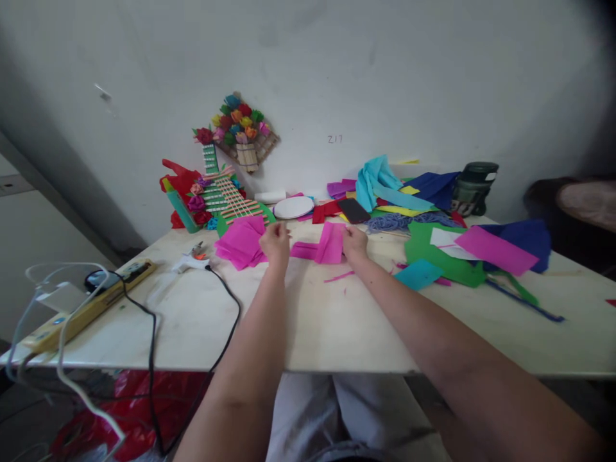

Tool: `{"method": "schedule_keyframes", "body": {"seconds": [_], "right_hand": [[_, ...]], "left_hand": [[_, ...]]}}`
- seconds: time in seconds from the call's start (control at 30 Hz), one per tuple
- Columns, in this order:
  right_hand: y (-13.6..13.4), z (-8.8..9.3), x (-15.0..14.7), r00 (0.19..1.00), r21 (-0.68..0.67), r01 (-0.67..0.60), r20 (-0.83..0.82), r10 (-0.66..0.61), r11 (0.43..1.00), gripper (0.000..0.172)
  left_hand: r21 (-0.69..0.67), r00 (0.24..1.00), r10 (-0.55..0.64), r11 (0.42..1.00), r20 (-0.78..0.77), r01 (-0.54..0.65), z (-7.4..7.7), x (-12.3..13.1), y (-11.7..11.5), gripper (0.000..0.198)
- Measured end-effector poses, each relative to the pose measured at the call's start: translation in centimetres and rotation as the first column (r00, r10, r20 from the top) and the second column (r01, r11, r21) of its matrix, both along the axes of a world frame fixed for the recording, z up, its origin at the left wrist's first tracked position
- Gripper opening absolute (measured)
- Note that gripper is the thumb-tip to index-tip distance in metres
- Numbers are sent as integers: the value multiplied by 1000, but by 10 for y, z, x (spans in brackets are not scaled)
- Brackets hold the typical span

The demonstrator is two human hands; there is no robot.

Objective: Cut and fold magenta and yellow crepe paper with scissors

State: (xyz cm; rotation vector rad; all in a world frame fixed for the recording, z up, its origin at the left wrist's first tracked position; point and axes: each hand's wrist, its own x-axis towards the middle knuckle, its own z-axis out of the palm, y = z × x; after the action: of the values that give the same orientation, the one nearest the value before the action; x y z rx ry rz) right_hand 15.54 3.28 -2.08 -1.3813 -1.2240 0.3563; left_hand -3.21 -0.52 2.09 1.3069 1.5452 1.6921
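My right hand is closed on the right edge of a pink piece of crepe paper, which stands up a little from the table. A smaller folded pink strip lies just left of that piece. My left hand is curled closed beside a fanned stack of pink paper sheets. Its fingertips are slightly blurred, and whether anything is between them I cannot make out. Thin pink scraps lie on the table in front of my right hand.
A glue gun with a black cord and a power strip are at left. Paper-flower crafts and a glue bottle stand behind. Coloured paper, a phone, blue yarn and a dark jar are at right.
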Motion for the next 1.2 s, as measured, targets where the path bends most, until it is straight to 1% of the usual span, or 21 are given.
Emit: {"method": "schedule_keyframes", "body": {"seconds": [0.1, 0.17, 0.27, 0.37, 0.43, 0.5, 0.6, 0.67, 0.77, 0.83, 0.9, 0.97, 1.03, 1.1, 1.2], "right_hand": [[-2, 2, -1, 1000, 7, -18, 13, 18, 1000, 28], [-3, 4, -2, 999, 11, -20, 26, 20, 1000, 27], [-7, 6, -4, 998, 30, -66, 25, 65, 997, 28], [-8, 5, -7, 986, 68, -165, 11, 165, 984, 33], [-7, 3, -8, 978, 77, -208, 2, 208, 975, 34], [-4, 1, -8, 974, 64, -222, -34, 225, 973, 33], [-1, 0, -8, 957, 36, -228, -174, 231, 973, 28], [0, 1, -9, 913, 24, -268, -312, 262, 963, 28], [-4, 5, -11, 795, 25, -392, -494, 352, 920, 30], [-6, 7, -13, 733, 33, -469, -543, 410, 883, 32], [-7, 7, -14, 712, 35, -507, -547, 441, 861, 32], [-6, 6, -15, 715, 31, -508, -542, 441, 861, 29], [-4, 4, -15, 731, 20, -487, -539, 420, 873, 26], [-1, 3, -15, 761, 9, -465, -508, 405, 885, 24], [0, 3, -13, 854, -18, -402, -368, 368, 915, 25]], "left_hand": [[26, 989, -131, 991, -74, 133, -10, 25, 3, 23], [8, 971, -188, 981, -150, 192, -17, 36, 3, 22], [-51, 934, -219, 976, -282, 214, -24, 42, 4, 23], [-82, 920, -232, 973, -316, 218, -30, 42, 9, 20], [-100, 932, -237, 971, -274, 218, -32, 41, 12, 18], [-113, 952, -249, 966, -179, 232, -32, 41, 13, 16], [-93, 951, -308, 948, -13, 305, -28, 41, 10, 12], [-77, 933, -349, 932, 83, 355, -26, 39, 7, 11], [-53, 904, -388, 914, 179, 402, -24, 37, 5, 16], [-32, 881, -419, 900, 219, 436, -24, 36, 5, 21], [-9, 852, -454, 881, 260, 473, -25, 34, 5, 25], [13, 831, -472, 871, 292, 491, -25, 34, 6, 28], [13, 828, -468, 873, 309, 488, -26, 33, 6, 31], [-11, 849, -432, 890, 305, 457, -25, 34, 6, 38], [-55, 911, -345, 929, 225, 365, -25, 34, 7, 56]]}}
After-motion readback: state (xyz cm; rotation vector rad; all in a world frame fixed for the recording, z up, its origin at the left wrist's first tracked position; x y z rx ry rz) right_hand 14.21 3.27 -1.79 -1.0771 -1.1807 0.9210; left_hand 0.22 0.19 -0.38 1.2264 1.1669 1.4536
